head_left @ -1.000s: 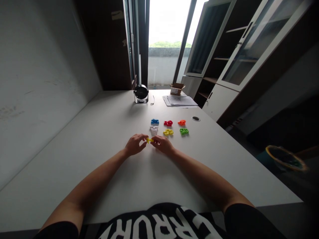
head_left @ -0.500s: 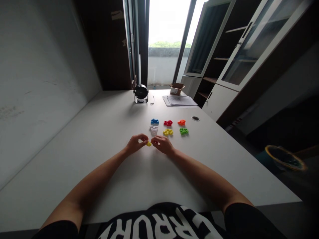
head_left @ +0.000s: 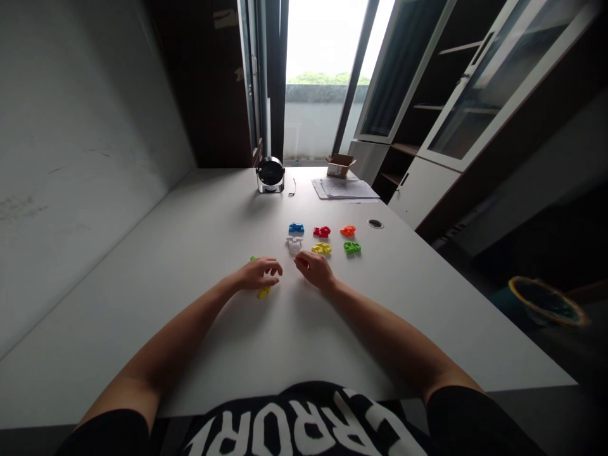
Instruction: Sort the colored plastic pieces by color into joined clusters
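My left hand (head_left: 261,272) hovers over the table with its fingers apart and curved, holding nothing. Just below it lies a small yellow toy piece (head_left: 264,293), and a bit of green (head_left: 253,258) peeks out behind the knuckles; the hand partly covers both. My right hand (head_left: 314,268) is closed, its fingertips curled inward, and whatever they may hold is hidden. Beyond it sit small plastic toys in two rows: blue (head_left: 296,228), red (head_left: 322,232) and orange (head_left: 348,230) at the back, white (head_left: 294,244), yellow (head_left: 322,248) and green (head_left: 352,247) in front.
At the table's far end stand a round black device (head_left: 270,173) on a bracket, papers (head_left: 349,189) and an open cardboard box (head_left: 339,166). A cable hole (head_left: 375,223) is set into the right side. A bin (head_left: 546,301) stands on the floor at right.
My left hand has moved left and opened, and the yellow piece it pinched is now on the table below it. My right hand has shifted slightly right. The view has tilted a little.
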Available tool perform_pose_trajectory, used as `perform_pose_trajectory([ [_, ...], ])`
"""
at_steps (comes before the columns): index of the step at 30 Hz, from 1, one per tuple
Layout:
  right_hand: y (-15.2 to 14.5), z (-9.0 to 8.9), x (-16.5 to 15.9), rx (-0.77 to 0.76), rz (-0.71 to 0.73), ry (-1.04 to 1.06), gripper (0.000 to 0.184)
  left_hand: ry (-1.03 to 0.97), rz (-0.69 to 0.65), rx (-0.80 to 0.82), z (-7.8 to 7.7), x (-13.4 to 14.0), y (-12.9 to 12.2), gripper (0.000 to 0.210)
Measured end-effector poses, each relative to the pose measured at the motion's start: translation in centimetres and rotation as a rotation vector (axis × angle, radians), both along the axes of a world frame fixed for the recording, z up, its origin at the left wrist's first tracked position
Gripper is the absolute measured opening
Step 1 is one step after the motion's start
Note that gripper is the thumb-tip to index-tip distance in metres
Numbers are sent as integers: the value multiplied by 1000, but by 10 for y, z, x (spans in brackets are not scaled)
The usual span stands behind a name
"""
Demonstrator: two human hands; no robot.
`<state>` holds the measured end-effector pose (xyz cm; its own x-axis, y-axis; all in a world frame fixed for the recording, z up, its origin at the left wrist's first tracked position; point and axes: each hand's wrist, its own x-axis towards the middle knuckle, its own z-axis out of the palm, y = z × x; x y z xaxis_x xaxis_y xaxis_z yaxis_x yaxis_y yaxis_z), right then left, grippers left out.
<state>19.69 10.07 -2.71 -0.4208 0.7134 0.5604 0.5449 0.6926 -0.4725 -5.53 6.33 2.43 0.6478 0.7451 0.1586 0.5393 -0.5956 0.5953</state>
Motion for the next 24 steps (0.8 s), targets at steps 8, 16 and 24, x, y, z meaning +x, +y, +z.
perform_pose_trajectory([
  [8, 0, 2, -2, -18, 31, -8, 17, 188, 3, -53, 9, -4, -8, 26],
  [16, 0, 1, -1, -15, 46, -24, 15, 242, 29, -71, 16, -4, -10, 16],
  [24, -1, 3, -1, -21, 69, -28, 15, 319, 26, -178, 16, -17, -16, 23],
])
